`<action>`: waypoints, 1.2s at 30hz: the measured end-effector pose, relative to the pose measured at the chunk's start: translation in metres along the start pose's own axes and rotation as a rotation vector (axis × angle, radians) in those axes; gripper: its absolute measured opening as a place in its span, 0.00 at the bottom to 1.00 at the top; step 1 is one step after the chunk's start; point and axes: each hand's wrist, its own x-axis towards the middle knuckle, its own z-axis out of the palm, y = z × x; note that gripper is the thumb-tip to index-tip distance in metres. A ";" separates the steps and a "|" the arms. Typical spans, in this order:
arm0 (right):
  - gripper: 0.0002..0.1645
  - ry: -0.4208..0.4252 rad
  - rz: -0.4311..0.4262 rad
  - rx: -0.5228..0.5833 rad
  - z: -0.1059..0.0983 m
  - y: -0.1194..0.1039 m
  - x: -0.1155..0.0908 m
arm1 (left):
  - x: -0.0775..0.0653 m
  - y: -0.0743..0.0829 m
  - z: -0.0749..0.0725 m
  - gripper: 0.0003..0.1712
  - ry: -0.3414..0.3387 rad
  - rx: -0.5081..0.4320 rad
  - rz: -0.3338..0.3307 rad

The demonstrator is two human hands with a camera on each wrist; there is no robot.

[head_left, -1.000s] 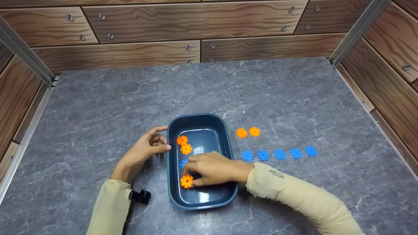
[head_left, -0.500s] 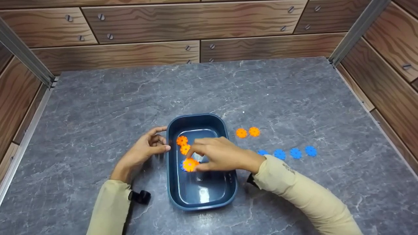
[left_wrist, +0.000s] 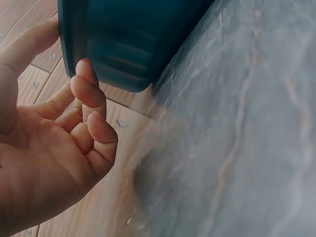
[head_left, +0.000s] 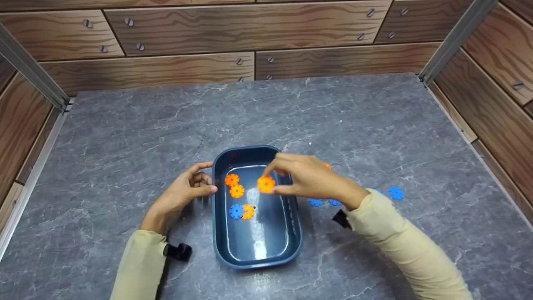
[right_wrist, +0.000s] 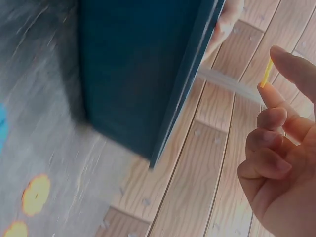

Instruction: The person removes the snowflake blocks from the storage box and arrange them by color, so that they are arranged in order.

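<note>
My right hand (head_left: 310, 177) pinches an orange notched, flower-shaped toy disc (head_left: 265, 184) between thumb and index finger, over the right side of a dark blue bin (head_left: 257, 266). In the right wrist view this disc (right_wrist: 266, 73) appears edge-on, a thin yellow line between the fingertips. Inside the bin, two orange discs (head_left: 237, 191) overlap at the upper left. Lower down, a blue disc (head_left: 236, 211) lies against another orange one (head_left: 248, 211). My left hand (head_left: 183, 189) touches the bin's left rim with thumb and index fingertips, its other fingers loosely bent in the left wrist view.
To the right of the bin, a row of blue discs (head_left: 396, 193) lies on the grey marbled table (head_left: 208, 116), partly hidden by my right arm. Orange discs (right_wrist: 36, 195) also lie there. Wood-patterned panels (head_left: 187, 33) border the table at back and sides.
My right hand has moved up and to the right with the orange disc, from the lower left of the bin. The blue and orange discs beneath are uncovered. My left hand stays put.
</note>
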 end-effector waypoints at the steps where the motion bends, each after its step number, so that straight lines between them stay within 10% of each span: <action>1: 0.19 0.008 0.008 -0.002 -0.002 0.003 -0.002 | 0.000 0.000 0.000 0.40 0.002 -0.001 -0.002; 36: 0.18 0.087 0.442 -0.037 -0.023 0.111 -0.083 | -0.001 0.000 0.001 0.40 0.009 -0.022 -0.010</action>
